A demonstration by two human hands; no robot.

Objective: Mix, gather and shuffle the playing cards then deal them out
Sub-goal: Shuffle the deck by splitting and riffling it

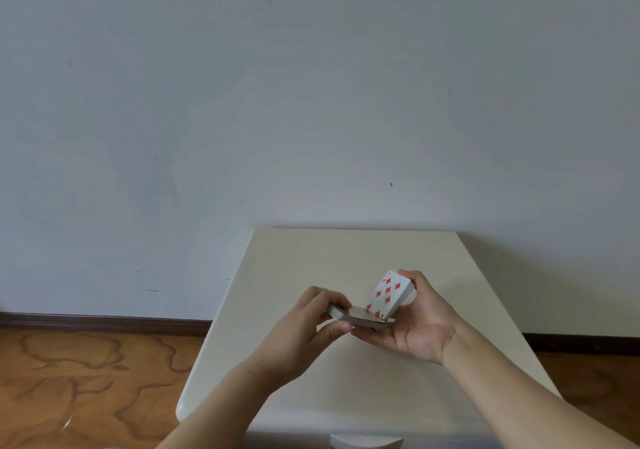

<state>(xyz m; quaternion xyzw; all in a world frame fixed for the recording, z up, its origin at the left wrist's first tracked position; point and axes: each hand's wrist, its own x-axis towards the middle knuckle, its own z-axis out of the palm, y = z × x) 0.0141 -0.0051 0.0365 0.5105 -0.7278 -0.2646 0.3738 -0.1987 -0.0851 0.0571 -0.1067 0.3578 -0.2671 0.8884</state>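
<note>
Left grip [306, 327] pinched the flat packet [362, 322]; right grip [419, 327] clasped the tilted packet [388, 294] (diamonds showing). Split thus, likely for shuffling.

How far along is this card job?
Gathering looks done: every visible card is in hand. Shuffling is under way: the left hand grips a flat packet while the right hand holds a tilted packet showing red diamonds. Dealing is left; no cards lie on the white table.
</note>
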